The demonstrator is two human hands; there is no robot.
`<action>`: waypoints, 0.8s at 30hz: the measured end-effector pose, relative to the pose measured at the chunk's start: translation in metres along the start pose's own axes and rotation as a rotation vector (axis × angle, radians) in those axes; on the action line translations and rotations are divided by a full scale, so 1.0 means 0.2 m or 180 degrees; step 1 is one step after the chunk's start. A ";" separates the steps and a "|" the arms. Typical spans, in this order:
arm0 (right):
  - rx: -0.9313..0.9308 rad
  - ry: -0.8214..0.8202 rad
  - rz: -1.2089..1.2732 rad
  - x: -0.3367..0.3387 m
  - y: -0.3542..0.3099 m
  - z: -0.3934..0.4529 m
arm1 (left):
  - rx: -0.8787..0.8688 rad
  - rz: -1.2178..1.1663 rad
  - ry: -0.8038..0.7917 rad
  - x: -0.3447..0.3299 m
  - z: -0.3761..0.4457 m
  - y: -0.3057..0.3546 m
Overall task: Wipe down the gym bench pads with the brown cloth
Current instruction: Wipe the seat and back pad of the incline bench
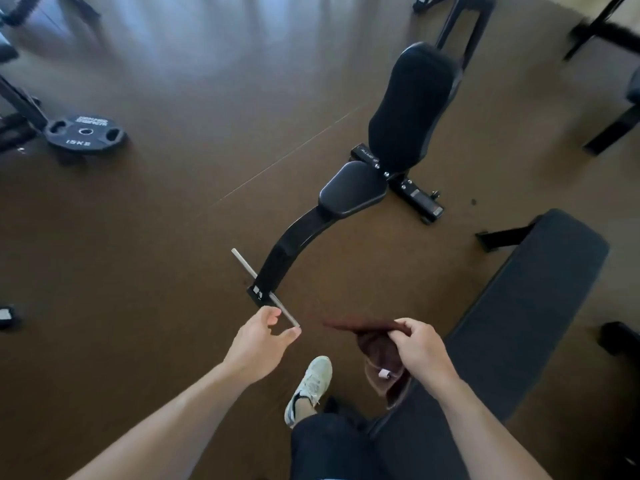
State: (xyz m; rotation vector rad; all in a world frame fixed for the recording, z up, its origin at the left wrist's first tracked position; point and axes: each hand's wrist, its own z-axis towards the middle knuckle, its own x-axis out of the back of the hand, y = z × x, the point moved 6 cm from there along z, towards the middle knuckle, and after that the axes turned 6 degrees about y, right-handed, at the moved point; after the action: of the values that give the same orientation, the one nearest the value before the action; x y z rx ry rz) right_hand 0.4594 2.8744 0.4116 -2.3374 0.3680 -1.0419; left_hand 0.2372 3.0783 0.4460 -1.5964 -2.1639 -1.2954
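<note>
Single head-worn view, wide-angle, facing forward and down, hands near

My left hand reaches forward on a bare, outstretched forearm, palm turned inward, thumb and forefinger loosely curved toward each other with a gap between them and nothing held. My right hand is just to its right at about the same reach, knuckles up, fingers curled down and pinching a fold of the brown cloth against the thumb. Both forearms come in from the near edge, angling slightly toward each other.
</note>
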 end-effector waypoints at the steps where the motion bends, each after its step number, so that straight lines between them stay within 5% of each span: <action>1: -0.0197 -0.0037 -0.0092 -0.01 -0.02 0.07 | 0.0045 -0.0004 -0.0113 -0.01 0.05 0.04; 7: -0.0429 0.0040 -0.0555 0.04 -0.25 0.39 | -0.0009 0.0052 -0.0378 0.01 0.30 0.31; 13: 0.0265 -0.1027 0.0272 -0.02 -0.76 0.34 | 0.0337 -0.0374 -0.0819 0.03 0.55 0.57; 17: 0.0071 -0.1613 0.1303 -0.08 -1.06 0.34 | 0.0739 -0.1312 -0.0809 0.08 0.75 0.68; 24: 0.0094 -0.1564 0.1876 -0.16 -1.38 0.59 | 0.1351 -0.2061 -0.2105 0.13 1.01 0.92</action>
State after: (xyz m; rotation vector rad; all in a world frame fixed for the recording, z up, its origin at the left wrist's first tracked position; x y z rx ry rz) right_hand 0.5330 3.1574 0.4886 -2.1533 0.7687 -0.1861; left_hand 0.4501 3.2507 0.4365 -1.2975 -3.2533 -0.3097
